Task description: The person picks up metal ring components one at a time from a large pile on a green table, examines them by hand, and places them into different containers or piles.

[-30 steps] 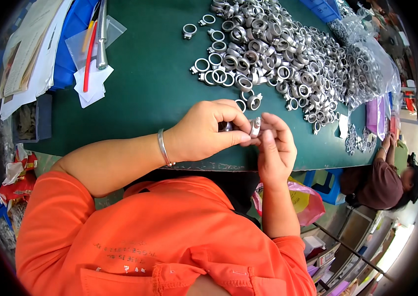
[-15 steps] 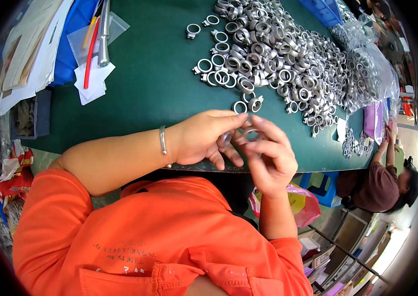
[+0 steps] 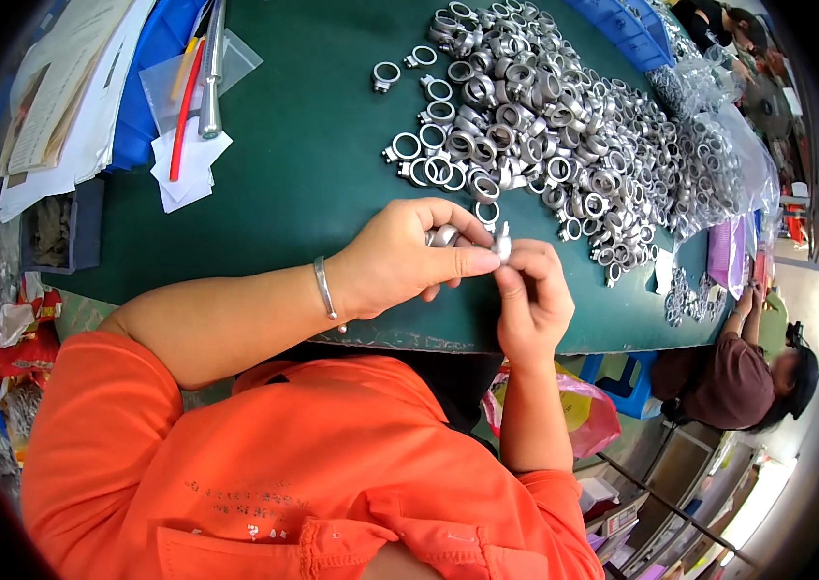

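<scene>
My left hand point(image 3: 400, 253) and my right hand point(image 3: 537, 295) meet over the near part of the table. Between their fingertips is a small metal ring with a short lug point(image 3: 501, 244), seen edge-on and pinched by both hands. A second metal ring point(image 3: 444, 236) sits within the curled fingers of my left hand, partly hidden by them. Just beyond my hands lies a large pile of similar grey metal rings point(image 3: 526, 116), with a few loose ones point(image 3: 386, 76) at its left side.
The green table point(image 3: 274, 193) has its front edge close to my body. At the left are a blue tray point(image 3: 144, 87), papers point(image 3: 61, 106), a red stick point(image 3: 183, 121) and a metal rod point(image 3: 212, 87). Bagged rings point(image 3: 719, 164) lie right; a person point(image 3: 733, 377) works beyond.
My hands have drawn together, and my left thumb and fingers have closed in on the ring that my right hand was holding. That ring has turned from face-on to edge-on.
</scene>
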A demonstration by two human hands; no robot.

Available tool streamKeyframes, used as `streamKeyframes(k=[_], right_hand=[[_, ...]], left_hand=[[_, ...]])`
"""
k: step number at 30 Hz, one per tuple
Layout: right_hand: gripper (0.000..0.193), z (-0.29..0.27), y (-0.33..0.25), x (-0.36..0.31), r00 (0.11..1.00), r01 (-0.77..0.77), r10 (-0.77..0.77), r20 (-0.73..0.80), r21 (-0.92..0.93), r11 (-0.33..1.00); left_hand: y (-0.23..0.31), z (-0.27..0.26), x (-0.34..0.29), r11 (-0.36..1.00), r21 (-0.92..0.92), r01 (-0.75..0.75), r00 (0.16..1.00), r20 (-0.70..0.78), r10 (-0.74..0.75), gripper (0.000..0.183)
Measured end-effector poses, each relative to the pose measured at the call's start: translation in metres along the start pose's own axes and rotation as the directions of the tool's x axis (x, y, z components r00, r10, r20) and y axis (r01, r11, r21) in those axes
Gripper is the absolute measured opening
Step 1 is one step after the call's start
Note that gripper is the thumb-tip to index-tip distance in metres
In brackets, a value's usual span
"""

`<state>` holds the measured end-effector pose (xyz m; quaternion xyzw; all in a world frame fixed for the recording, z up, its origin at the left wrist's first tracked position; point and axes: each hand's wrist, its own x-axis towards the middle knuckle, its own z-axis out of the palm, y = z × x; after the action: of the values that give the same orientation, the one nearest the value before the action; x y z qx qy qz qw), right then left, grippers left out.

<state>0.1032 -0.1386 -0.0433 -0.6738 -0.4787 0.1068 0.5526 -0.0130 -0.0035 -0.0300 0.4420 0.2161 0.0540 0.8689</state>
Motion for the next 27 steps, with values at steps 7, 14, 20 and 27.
streamKeyframes(k=[7,14,20,27], right_hand=[[0.018,0.008,-0.014,-0.006,0.972,-0.213,0.235,-0.002,0.418,0.883],[0.021,0.011,-0.016,-0.006,0.974,-0.194,0.227,0.016,0.583,0.789],[0.022,0.010,-0.020,0.012,0.946,0.309,-0.302,0.117,-0.046,0.950],[0.013,0.020,0.008,0.037,0.996,0.088,-0.083,0.032,-0.467,0.880]], left_hand=[[-0.010,-0.004,0.001,0.790,0.426,-0.440,0.894,0.123,0.431,0.009],[-0.005,0.000,-0.004,0.865,0.375,-0.333,0.942,0.096,0.321,0.013],[0.007,-0.004,-0.001,0.833,-0.470,0.292,0.956,0.128,-0.263,0.018],[0.005,-0.014,0.007,0.990,-0.139,-0.007,0.999,-0.034,0.002,0.014]])
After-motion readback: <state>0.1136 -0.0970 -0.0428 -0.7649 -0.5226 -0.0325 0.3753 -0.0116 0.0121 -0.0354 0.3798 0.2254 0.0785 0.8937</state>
